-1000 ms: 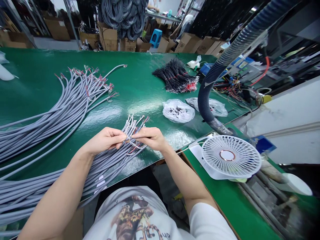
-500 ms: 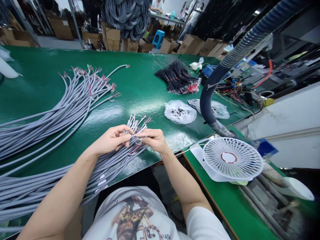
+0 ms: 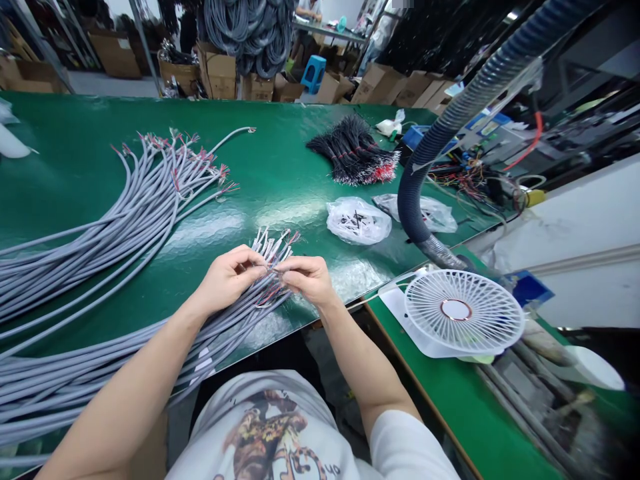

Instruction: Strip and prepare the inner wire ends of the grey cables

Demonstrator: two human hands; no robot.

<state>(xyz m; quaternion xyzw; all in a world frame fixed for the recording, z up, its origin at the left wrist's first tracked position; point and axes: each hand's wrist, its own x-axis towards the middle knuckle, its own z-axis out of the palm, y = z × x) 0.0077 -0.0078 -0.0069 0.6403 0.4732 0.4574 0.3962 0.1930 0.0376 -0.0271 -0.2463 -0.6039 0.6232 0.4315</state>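
A thick bundle of grey cables (image 3: 115, 360) runs in from the left along the table's front edge, its stripped ends fanning out with white and red wires. Over those ends my left hand (image 3: 235, 272) pinches a thin wire between thumb and forefinger. My right hand (image 3: 306, 275) meets it fingertip to fingertip, also pinching at the wire. The exact spot between the fingertips is too small to make out. Farther back on the left lies a second grey cable bundle (image 3: 145, 193), with red and white wires at its ends, untouched.
Black wires with red and silvery tips (image 3: 353, 153) lie in a pile at the back. Plastic bags of small dark parts (image 3: 357, 221) sit in front of it. A ribbed hose (image 3: 415, 193) arches down on the right, above a white fan (image 3: 463, 313).
My left hand has shifted slightly right, its fingertips now closer to the right hand's and its fingers more closed. My right hand stays nearly in place. The view has tilted a little.
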